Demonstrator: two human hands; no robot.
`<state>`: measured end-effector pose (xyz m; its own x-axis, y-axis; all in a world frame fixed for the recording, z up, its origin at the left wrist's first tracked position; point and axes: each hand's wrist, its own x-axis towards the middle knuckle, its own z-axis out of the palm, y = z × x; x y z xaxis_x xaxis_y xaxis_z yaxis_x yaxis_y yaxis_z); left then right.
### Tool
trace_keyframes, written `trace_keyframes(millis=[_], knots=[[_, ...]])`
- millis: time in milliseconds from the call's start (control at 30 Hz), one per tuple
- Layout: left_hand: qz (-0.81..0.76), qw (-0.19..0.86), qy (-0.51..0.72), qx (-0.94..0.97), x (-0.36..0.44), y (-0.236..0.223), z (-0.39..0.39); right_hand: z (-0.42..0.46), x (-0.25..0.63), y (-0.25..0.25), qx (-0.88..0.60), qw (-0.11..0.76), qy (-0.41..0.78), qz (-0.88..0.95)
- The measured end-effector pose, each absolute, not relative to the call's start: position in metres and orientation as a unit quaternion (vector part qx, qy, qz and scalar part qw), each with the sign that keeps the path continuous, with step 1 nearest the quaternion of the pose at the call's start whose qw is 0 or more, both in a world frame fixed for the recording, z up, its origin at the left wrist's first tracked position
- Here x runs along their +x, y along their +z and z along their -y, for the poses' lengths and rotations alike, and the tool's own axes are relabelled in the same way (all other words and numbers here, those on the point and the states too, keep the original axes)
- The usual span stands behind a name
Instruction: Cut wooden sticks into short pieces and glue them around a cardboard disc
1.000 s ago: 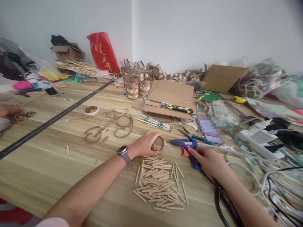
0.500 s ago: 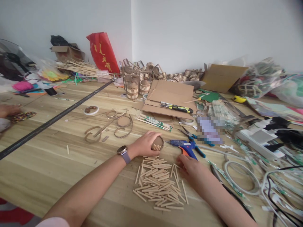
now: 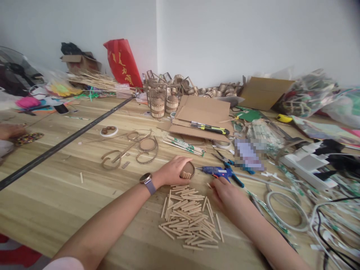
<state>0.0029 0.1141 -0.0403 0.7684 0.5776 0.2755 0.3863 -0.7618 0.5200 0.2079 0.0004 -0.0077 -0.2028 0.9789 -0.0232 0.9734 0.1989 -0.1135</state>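
Observation:
My left hand [image 3: 174, 170], with a watch on its wrist, is closed around a small round brown cardboard piece [image 3: 188, 167] with a dark beaded rim. A few short sticks stand in a row along its near inner edge. My right hand [image 3: 225, 191] pinches a short wooden stick [image 3: 209, 185], of which only the tip shows. Just beyond the right hand lies a blue hot glue gun [image 3: 218, 171], its nozzle pointing at the round piece and a small red light on its body. Between my forearms spreads a loose pile of short wooden sticks [image 3: 191, 217].
Pliers [image 3: 225, 159] and utility knives on cardboard sheets [image 3: 204, 108] lie beyond the glue gun. A white power strip [image 3: 309, 168] with cables and tape rolls crowds the right. Small stick baskets [image 3: 157, 107] stand behind. Another person's hand [image 3: 12, 131] is at far left.
My right hand has shifted slightly up beside the glue gun's handle, and a stick tip now shows between its fingers. The left hand and round piece stay put.

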Motion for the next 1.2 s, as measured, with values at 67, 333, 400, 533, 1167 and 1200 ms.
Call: trace_keyframes(millis=[67, 333, 400, 533, 1167, 1200], knots=[[-0.261, 0.221, 0.217, 0.914, 0.003, -0.041, -0.114, -0.006, 0.209, -0.002, -0.619, 0.098, 0.096, 0.773], [-0.252, 0.228, 0.230, 0.912, 0.003, -0.043, -0.116, -0.032, 0.183, -0.001, -0.609, 0.221, 0.208, 0.733], [-0.254, 0.229, 0.232, 0.911, 0.004, -0.043, -0.117, -0.034, 0.178, -0.004, -0.605, 0.222, 0.211, 0.735], [-0.253, 0.230, 0.232, 0.910, 0.004, -0.043, -0.116, -0.037, 0.176, -0.007, -0.599, 0.227, 0.206, 0.740], [-0.249, 0.225, 0.233, 0.913, 0.004, -0.040, -0.115, -0.040, 0.177, -0.019, -0.558, 0.223, 0.156, 0.784], [-0.249, 0.226, 0.232, 0.913, 0.004, -0.040, -0.114, -0.039, 0.180, -0.015, -0.553, 0.219, 0.149, 0.790]])
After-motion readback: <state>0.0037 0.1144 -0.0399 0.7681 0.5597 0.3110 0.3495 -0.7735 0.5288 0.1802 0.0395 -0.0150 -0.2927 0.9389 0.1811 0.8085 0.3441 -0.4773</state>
